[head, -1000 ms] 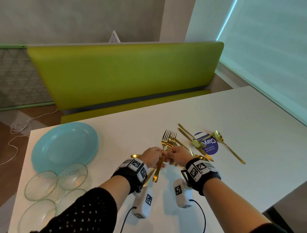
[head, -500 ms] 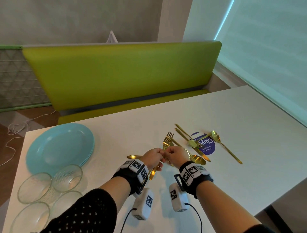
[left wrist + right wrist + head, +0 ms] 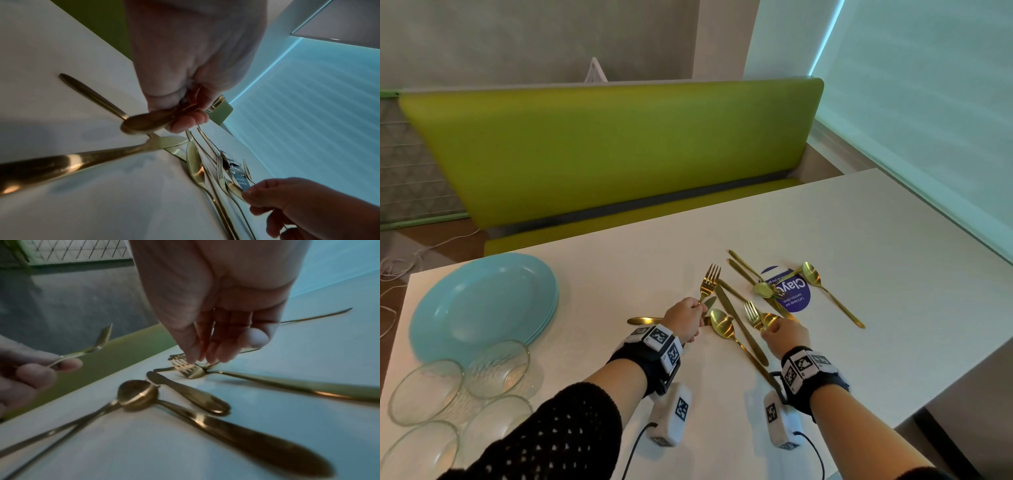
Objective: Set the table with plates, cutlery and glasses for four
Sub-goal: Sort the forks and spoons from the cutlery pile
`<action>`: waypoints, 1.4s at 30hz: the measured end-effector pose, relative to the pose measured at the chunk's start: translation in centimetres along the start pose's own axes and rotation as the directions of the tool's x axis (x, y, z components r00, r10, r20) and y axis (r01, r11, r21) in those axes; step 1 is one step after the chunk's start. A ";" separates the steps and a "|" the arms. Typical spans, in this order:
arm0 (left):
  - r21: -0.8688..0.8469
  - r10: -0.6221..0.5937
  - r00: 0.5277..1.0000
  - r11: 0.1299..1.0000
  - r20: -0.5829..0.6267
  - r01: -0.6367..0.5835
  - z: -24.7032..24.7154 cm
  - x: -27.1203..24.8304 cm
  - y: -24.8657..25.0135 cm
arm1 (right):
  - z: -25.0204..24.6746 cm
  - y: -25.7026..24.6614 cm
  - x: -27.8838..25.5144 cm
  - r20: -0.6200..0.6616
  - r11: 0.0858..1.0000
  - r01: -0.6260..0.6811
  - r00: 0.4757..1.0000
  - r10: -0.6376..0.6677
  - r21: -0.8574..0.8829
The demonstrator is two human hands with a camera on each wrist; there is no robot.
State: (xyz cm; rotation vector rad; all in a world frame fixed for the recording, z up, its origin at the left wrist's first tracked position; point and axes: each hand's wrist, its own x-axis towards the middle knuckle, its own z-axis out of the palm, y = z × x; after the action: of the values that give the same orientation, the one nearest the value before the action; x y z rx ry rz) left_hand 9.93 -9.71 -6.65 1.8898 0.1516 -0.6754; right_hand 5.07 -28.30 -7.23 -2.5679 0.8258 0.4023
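Our hands came apart. Left hand [image 3: 686, 321] holds fork [image 3: 709, 282]; right hand [image 3: 787, 334], fingers loose, reaches second fork [image 3: 751, 312]. Sorting forks.

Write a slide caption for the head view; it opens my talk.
Left hand holds a gold fork while right hand reaches for another fork.

Green bench [image 3: 619, 154], purple sticker [image 3: 791, 294], white cable [image 3: 421, 253] on floor.
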 end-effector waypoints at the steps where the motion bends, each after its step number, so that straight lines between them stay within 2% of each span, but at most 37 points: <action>1: 0.000 -0.004 1.000 1.000 -0.006 0.004 0.2 0.1 -0.1 | 0.1 0.4 0.1 -0.003 1.000 -0.012 1.000 0.012 -0.026; 10: -0.002 -0.024 0.999 1.000 -0.035 0.024 0.5 0.7 0.0 | 1.7 1.3 1.0 -0.005 0.987 -0.114 0.993 0.114 -0.113; 17: -0.016 -0.040 0.999 0.999 -0.029 0.040 0.4 1.2 -0.2 | 1.3 0.7 1.1 0.045 0.982 -0.122 0.990 0.130 -0.143; 21: -0.034 -0.043 0.999 0.999 -0.026 0.042 0.4 1.5 0.1 | 0.4 -0.3 1.1 0.100 0.990 -0.062 0.992 0.075 -0.130; 25: -0.066 -0.050 0.998 0.997 -0.026 0.049 0.4 1.8 0.4 | -1.1 -2.5 1.3 0.124 0.998 0.004 0.992 -0.011 0.056; 27: -0.104 -0.062 0.998 0.993 -0.017 0.060 0.3 1.8 0.6 | -1.8 -3.9 0.9 0.156 0.974 0.011 0.987 -0.048 0.225; 30: -0.168 -0.062 0.998 0.984 0.015 0.064 0.2 1.8 0.7 | -2.1 -6.0 0.1 0.261 0.839 -0.059 0.960 -0.101 0.541; 32: -0.188 -0.049 0.998 0.981 0.032 0.054 0.1 1.7 0.8 | -1.7 -7.0 -0.1 0.322 0.754 -0.126 0.939 -0.118 0.645; 35: -0.142 -0.016 0.999 0.990 0.035 0.021 0.0 1.6 1.0 | -0.7 -7.9 -0.3 0.368 0.711 -0.157 0.917 -0.153 0.685; 38: -0.178 -0.016 0.999 0.984 0.034 0.022 -0.3 1.8 0.9 | -0.2 -8.5 -0.4 0.392 0.724 -0.150 0.903 -0.177 0.673; 42: -0.193 -0.018 0.999 0.981 0.035 0.025 -0.7 1.8 0.8 | 0.3 -9.3 0.1 0.376 0.735 -0.143 0.912 -0.162 0.663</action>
State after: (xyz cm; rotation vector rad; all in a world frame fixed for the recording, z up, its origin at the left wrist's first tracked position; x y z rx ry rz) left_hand 12.02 -9.73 -6.77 1.6917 0.2092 -0.6815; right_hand 10.71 -21.32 -4.76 -1.7092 0.6377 0.5014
